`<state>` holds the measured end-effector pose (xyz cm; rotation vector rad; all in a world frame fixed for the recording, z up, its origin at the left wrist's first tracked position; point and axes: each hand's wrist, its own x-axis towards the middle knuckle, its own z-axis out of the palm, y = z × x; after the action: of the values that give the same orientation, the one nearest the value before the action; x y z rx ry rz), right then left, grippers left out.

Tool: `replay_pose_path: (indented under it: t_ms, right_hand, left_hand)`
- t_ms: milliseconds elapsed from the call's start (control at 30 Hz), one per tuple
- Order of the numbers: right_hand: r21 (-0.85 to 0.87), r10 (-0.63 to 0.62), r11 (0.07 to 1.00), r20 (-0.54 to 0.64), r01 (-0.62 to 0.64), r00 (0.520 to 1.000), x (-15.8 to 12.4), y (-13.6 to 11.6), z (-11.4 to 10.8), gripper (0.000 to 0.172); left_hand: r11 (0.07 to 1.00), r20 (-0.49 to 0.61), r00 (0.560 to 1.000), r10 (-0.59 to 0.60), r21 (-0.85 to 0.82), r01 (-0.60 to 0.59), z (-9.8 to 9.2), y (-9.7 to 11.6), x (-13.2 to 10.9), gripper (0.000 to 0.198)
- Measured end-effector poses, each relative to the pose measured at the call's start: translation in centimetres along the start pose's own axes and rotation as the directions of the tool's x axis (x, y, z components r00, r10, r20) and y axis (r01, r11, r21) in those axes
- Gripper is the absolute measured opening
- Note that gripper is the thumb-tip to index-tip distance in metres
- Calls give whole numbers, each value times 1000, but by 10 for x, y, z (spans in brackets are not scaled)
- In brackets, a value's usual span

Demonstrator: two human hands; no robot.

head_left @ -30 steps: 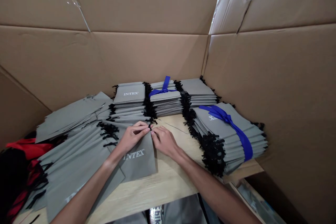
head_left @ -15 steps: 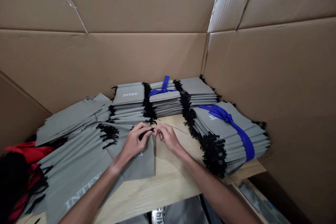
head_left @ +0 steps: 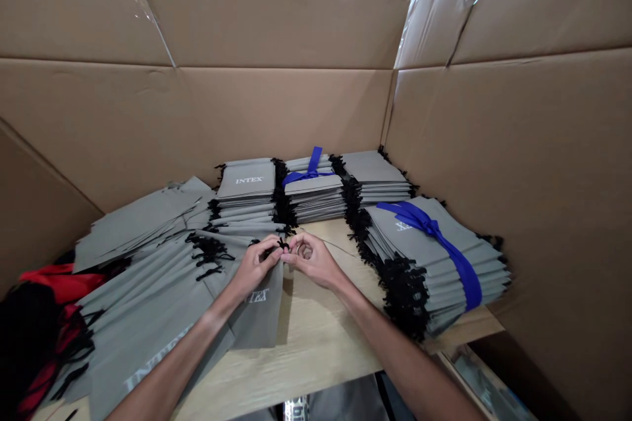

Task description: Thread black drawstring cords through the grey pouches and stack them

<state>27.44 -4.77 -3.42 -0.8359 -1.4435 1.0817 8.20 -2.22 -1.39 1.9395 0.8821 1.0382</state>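
Note:
My left hand [head_left: 257,263] pinches the black drawstring [head_left: 283,245] at the top corner of a grey pouch [head_left: 261,322] with white lettering. From the other side, my right hand [head_left: 309,256] closes thumb and fingers on the same cord, its fingertips meeting those of the left. The pouch hangs down below my left hand over the table. To the left lies a spread pile of grey pouches [head_left: 148,316] with black cord ends [head_left: 210,250].
Stacked grey pouches [head_left: 247,187] stand along the back; blue ribbon [head_left: 311,171] binds one bundle. Another tied bundle [head_left: 444,256] lies at the right. Red cloth [head_left: 64,283] is at far left. Cardboard walls [head_left: 281,105] surround the wooden table [head_left: 316,335]. A box [head_left: 484,381] sits lower right.
My right hand has turned and its fingers have come together with the left at the cord. The pouch hangs further down, showing more lettering. The view has shifted slightly.

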Motion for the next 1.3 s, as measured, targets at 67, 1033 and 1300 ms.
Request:
replay_pose_path:
  t_ms: [67,1033,1300]
  right_hand:
    - [-23,-11,1000,-20,11,1000,-1,1,2,41]
    - [-225,4,971,-297,-74,955,-6,9,18,16]
    - [-59,60,995,-311,-82,949,-1,12,16,15]
  left_hand:
    - [998,0,998,-59,-28,59,0,1,0,54]
    - [873,-220,943,249,473,-120,11,-6,-7,20]
    - [938,-344,889,302,275,-212,11,-4,-11,16]
